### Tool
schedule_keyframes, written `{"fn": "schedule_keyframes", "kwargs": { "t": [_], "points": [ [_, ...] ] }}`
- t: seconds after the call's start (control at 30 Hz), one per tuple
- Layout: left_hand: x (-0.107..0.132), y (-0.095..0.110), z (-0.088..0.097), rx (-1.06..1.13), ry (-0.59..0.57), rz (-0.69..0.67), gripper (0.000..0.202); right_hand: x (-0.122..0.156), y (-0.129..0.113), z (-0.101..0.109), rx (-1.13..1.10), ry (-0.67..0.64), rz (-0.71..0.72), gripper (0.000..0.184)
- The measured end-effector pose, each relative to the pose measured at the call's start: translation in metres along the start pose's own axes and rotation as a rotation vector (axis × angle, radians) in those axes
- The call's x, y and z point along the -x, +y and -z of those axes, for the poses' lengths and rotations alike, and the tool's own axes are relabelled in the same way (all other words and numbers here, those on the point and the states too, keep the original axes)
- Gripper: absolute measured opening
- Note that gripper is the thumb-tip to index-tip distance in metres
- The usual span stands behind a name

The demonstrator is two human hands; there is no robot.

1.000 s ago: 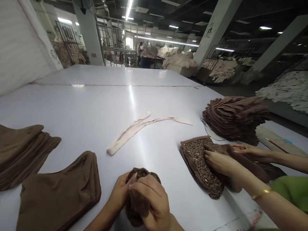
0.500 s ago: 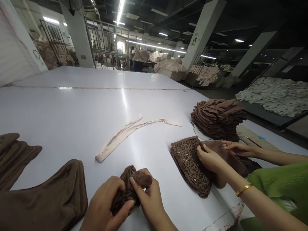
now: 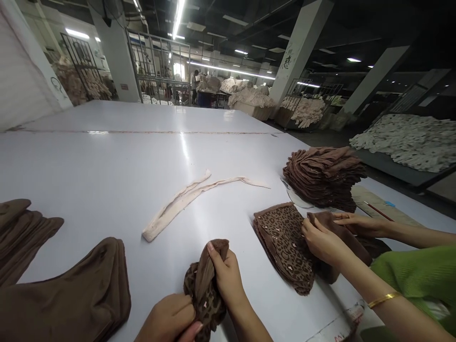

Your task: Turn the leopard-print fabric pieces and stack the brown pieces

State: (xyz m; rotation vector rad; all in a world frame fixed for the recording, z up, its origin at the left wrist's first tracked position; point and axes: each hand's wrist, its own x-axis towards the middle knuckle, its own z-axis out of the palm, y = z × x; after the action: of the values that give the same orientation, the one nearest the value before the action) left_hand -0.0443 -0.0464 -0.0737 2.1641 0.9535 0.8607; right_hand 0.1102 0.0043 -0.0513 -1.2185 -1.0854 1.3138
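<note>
A brown leopard-print fabric piece (image 3: 209, 297), with its plain brown fuzzy side turned out along the top, is bunched between my two hands just above the white table (image 3: 117, 185). My right hand (image 3: 230, 280) pinches its upper edge, thumb on the plain side. Lower down, my left hand (image 3: 169, 316) has its fingers closed on the left part of the piece; some of the fingertips are hidden. Left of my hands lies a stack of plain brown boot-shaped cloth pieces (image 3: 81, 289), and another brown stack (image 3: 26, 237) is behind it at the left edge.
At right, a co-worker's hands (image 3: 326, 240) hold brown cloth beside a leopard-print stack (image 3: 283, 242). A tall brown fabric pile (image 3: 322, 173) stands behind. Pale fabric strips (image 3: 178, 202) lie mid-table. A pencil (image 3: 378, 210) rests at right. Pale cloth heaps (image 3: 409, 140) lie beyond the table.
The cloth in my hands has been opened out and now hangs longer. My right hand has turned upward at its top edge; my left has moved lower. The co-worker's hands have shifted slightly right.
</note>
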Motion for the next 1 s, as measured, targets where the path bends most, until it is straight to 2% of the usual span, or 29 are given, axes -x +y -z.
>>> {"fn": "schedule_keyframes", "kwargs": {
  "t": [0.07, 0.13, 0.2, 0.3, 0.37, 0.43, 0.5, 0.57, 0.63, 0.73, 0.8, 0.87, 0.9, 1.0],
  "points": [
    [-0.005, -0.002, 0.015, 0.128, -0.022, 0.245, 0.035, 0.004, -0.004, 0.0, 0.017, -0.025, 0.011, 0.038],
    [-0.013, -0.005, 0.031, 0.212, 0.095, 0.525, 0.038, 0.01, -0.014, 0.0, 0.059, -0.105, 0.065, 0.032],
    [-0.023, -0.006, 0.041, 0.299, 0.18, 0.661, 0.039, 0.017, -0.024, 0.0, 0.101, -0.243, 0.134, 0.022],
    [-0.036, -0.006, 0.039, 0.538, 0.055, 0.684, 0.037, 0.024, -0.034, 0.001, 0.221, -0.445, 0.304, 0.01],
    [-0.04, -0.004, 0.031, 0.703, -0.019, 0.711, 0.037, 0.027, -0.035, 0.002, 0.317, -0.474, 0.414, 0.02],
    [-0.04, -0.002, 0.023, 0.757, 0.038, 0.723, 0.038, 0.03, -0.032, 0.001, 0.419, -0.392, 0.438, 0.023],
    [-0.04, 0.001, 0.02, 0.683, 0.17, 0.701, 0.039, 0.033, -0.028, -0.002, 0.537, -0.261, 0.394, 0.03],
    [-0.04, 0.003, 0.021, 0.609, 0.243, 0.681, 0.04, 0.034, -0.023, -0.005, 0.665, -0.19, 0.414, 0.031],
    [-0.039, 0.0, 0.022, 0.577, 0.255, 0.693, 0.041, 0.033, -0.019, -0.008, 0.724, -0.217, 0.506, 0.012],
    [-0.034, -0.017, 0.017, 0.467, 0.316, 0.705, 0.045, 0.033, -0.013, -0.007, 0.694, -0.323, 0.681, 0.014],
    [-0.028, -0.034, 0.009, 0.428, 0.356, 0.705, 0.048, 0.033, -0.01, -0.006, 0.697, -0.359, 0.853, 0.014],
    [-0.023, -0.048, 0.002, 0.479, 0.362, 0.716, 0.05, 0.034, -0.008, -0.007, 0.688, -0.336, 0.991, 0.016],
    [-0.022, -0.052, 0.0, 0.519, 0.348, 0.727, 0.051, 0.034, -0.007, -0.008, 0.675, -0.306, 1.016, 0.018],
    [-0.023, -0.048, 0.006, 0.606, 0.253, 0.805, 0.053, 0.033, -0.005, -0.012, 0.643, -0.195, 0.896, 0.024]
  ]
}}
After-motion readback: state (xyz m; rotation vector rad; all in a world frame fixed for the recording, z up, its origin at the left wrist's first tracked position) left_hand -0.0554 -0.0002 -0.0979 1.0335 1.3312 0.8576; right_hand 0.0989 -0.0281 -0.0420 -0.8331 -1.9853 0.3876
